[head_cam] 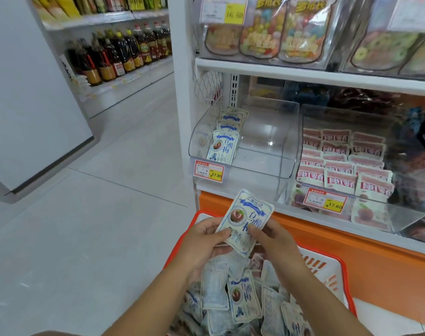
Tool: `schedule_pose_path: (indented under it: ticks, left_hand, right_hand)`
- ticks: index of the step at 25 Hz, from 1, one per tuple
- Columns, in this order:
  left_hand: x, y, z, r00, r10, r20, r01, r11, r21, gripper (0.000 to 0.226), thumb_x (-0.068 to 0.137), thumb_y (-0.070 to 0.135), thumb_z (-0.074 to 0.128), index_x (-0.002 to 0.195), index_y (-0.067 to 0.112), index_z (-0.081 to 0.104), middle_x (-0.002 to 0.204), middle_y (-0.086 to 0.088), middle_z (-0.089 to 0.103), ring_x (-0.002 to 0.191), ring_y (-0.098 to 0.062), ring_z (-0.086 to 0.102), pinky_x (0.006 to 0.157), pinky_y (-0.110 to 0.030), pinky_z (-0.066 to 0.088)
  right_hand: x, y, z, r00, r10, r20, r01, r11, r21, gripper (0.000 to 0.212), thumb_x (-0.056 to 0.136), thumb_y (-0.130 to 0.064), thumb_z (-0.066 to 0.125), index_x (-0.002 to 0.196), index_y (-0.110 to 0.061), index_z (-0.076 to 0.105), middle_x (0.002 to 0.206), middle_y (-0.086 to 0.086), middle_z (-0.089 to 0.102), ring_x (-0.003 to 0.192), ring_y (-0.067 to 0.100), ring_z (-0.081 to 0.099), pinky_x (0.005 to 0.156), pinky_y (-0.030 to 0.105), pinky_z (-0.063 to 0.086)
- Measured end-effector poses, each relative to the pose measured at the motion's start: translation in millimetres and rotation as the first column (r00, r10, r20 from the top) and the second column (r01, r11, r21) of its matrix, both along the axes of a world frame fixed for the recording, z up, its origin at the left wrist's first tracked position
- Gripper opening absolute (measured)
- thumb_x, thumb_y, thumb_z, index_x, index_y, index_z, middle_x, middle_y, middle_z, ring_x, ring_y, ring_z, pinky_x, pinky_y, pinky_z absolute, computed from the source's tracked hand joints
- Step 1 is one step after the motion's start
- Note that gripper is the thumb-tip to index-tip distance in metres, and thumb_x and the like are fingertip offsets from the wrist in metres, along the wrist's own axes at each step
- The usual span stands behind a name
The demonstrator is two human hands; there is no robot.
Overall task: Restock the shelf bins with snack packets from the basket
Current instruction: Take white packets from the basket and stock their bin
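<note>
1. Snack packets [240, 304] lie in a heap in the orange basket [327, 270], down low.
2. Just above the heap, 2 hands hold up 1 packet [245, 219]. The left hand [201, 241] pinches its left edge and the right hand [277, 238] pinches its right edge, so both grips are tight on it.
3. I think this packet is picked but not yet put away.
4. Next it should go up and over the front wall of the clear bin [267, 151], beside the few same packets [223, 146] on its left side. That bin has lots of room.
5. Pink packets [340, 166] fill the next bin on the right. That is the wrong spot.
</note>
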State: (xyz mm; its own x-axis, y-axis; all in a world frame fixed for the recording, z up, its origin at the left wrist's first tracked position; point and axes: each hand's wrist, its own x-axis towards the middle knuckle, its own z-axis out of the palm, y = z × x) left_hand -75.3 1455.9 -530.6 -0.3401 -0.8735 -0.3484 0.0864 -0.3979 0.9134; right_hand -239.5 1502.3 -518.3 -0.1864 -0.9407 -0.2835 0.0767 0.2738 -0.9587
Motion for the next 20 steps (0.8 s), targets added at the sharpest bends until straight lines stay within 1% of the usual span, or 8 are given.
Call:
schedule_pose_path:
  ticks: [4,7,9,11,12,14,17,20]
  left_hand:
    - [8,-44,77,0.995,0.075,0.058,-0.059,0.968,-0.242,0.018,0.092,0.013,0.064,0.110,0.014,0.066,0.099,-0.008,0.074,0.078,-0.012,0.072,0.064,-0.027,0.059]
    - [26,-82,96,0.930,0.289,0.229,-0.162,0.878,-0.450,0.018,0.091,0.023,0.065,0.109,0.026,0.066,0.095,0.003,0.070,0.080,-0.008,0.070,0.076,-0.034,0.060]
    - [38,-102,86,0.822,0.389,0.415,-0.105,0.821,-0.562,0.027,0.091,0.030,0.065,0.118,0.029,0.061,0.104,0.012,0.065,0.088,-0.004,0.065,0.080,-0.027,0.055]
    - [43,-119,73,0.714,0.427,0.555,-0.007,0.797,-0.603,0.041,0.090,0.037,0.065,0.129,0.029,0.055,0.118,0.011,0.060,0.098,-0.005,0.060,0.085,-0.027,0.052]
    - [43,-127,69,0.693,0.433,0.576,0.008,0.795,-0.607,0.046,0.089,0.039,0.065,0.132,0.029,0.053,0.122,0.011,0.057,0.101,-0.006,0.059,0.087,-0.028,0.052]
    - [40,-138,65,0.707,0.441,0.553,-0.008,0.787,-0.617,0.046,0.088,0.040,0.066,0.130,0.028,0.054,0.121,0.011,0.058,0.100,-0.004,0.059,0.083,-0.024,0.052]
    - [35,-147,62,0.748,0.441,0.496,-0.040,0.776,-0.629,0.031,0.086,0.036,0.069,0.115,0.029,0.061,0.102,0.019,0.063,0.086,0.006,0.060,0.064,-0.004,0.045]
    - [34,-148,62,0.797,0.423,0.431,-0.091,0.790,-0.606,0.024,0.084,0.031,0.072,0.103,0.031,0.059,0.089,0.023,0.061,0.082,0.018,0.056,0.057,0.000,0.043]
  right_hand:
    - [-5,-52,82,0.999,0.006,-0.041,-0.016,0.973,-0.231,0.018,0.094,-0.011,0.061,0.110,-0.016,0.067,0.103,-0.002,0.075,0.092,0.013,0.072,0.078,0.030,0.057]
    - [-15,-120,119,0.965,-0.096,-0.244,0.018,0.953,-0.302,0.017,0.093,-0.010,0.063,0.108,-0.014,0.067,0.096,-0.006,0.073,0.073,-0.002,0.068,0.062,0.013,0.052]
    - [-15,-169,116,0.913,-0.037,-0.407,-0.028,0.988,-0.152,0.019,0.091,-0.008,0.065,0.110,-0.011,0.066,0.094,-0.001,0.071,0.064,0.004,0.062,0.054,0.016,0.047]
    - [-9,-208,92,0.875,0.126,-0.467,-0.097,0.992,0.086,0.021,0.088,-0.006,0.068,0.109,-0.008,0.065,0.099,0.009,0.069,0.065,0.010,0.058,0.055,0.022,0.049]
    - [-5,-224,78,0.864,0.179,-0.470,-0.111,0.980,0.168,0.021,0.087,-0.005,0.070,0.108,-0.007,0.065,0.101,0.011,0.069,0.067,0.013,0.059,0.057,0.024,0.051]
    - [2,-245,57,0.854,0.198,-0.482,-0.097,0.969,0.227,0.026,0.085,-0.005,0.072,0.110,-0.003,0.065,0.104,0.013,0.070,0.068,0.017,0.061,0.058,0.027,0.056]
    - [3,-269,44,0.809,0.184,-0.559,-0.060,0.971,0.233,0.030,0.085,-0.012,0.073,0.112,-0.002,0.064,0.104,0.014,0.072,0.065,0.020,0.064,0.067,0.033,0.059]
    - [2,-282,37,0.680,0.209,-0.703,-0.031,0.966,0.257,0.045,0.081,-0.028,0.078,0.115,-0.004,0.061,0.107,0.012,0.071,0.083,0.025,0.068,0.080,0.037,0.058]
